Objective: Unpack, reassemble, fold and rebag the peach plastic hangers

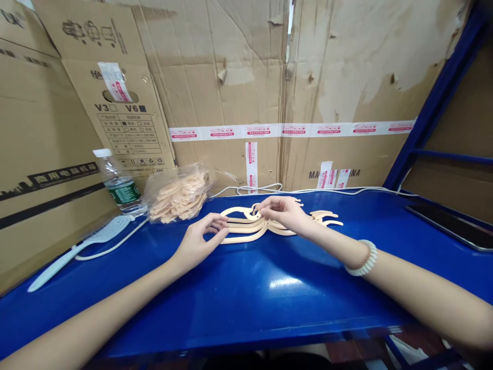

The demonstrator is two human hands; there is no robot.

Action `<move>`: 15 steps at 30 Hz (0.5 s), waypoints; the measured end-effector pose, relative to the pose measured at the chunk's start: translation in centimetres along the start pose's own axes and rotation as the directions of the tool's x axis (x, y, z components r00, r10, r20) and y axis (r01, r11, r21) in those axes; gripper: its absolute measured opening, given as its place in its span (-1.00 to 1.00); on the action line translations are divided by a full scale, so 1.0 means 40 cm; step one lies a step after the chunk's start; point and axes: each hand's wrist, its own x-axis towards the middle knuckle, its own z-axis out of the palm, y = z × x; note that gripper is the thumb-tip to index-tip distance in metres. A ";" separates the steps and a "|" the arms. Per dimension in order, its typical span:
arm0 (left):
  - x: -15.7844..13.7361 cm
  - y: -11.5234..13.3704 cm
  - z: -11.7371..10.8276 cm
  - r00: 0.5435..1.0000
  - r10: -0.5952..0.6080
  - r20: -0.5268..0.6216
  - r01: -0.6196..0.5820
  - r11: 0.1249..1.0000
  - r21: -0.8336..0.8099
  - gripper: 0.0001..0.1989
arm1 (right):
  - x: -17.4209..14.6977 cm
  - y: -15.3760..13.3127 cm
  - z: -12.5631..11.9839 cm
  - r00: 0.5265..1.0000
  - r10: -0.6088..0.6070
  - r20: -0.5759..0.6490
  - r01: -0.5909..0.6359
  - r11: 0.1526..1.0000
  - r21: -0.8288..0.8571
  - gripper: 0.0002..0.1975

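The pale hangers (243, 239) lie in a row on the blue tabletop (239, 298), in front of the person. The left arm reaches in from the lower left. The left hand (204, 237) is bent, with thumb and fingers at the hangers' left ends; one cannot tell if it grips them. The right arm slants in from the right, wrist bent down. The right hand (284, 213) pinches the back hanger near its middle.
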 end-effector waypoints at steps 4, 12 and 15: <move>0.004 0.003 -0.006 0.996 -0.041 0.083 0.046 0.997 -0.063 -0.77 | -0.021 -0.003 0.043 0.994 -0.018 0.105 0.017 1.000 0.007 -0.79; 0.004 -0.002 -0.019 0.992 -0.063 0.107 0.072 0.994 -0.080 -0.72 | -0.040 -0.002 0.081 0.983 -0.040 0.181 0.050 0.997 -0.055 -0.80; 0.005 -0.006 -0.026 0.996 -0.076 0.055 0.080 0.994 -0.080 -0.74 | -0.030 -0.004 0.068 0.987 -0.064 0.145 0.084 0.987 -0.136 -0.84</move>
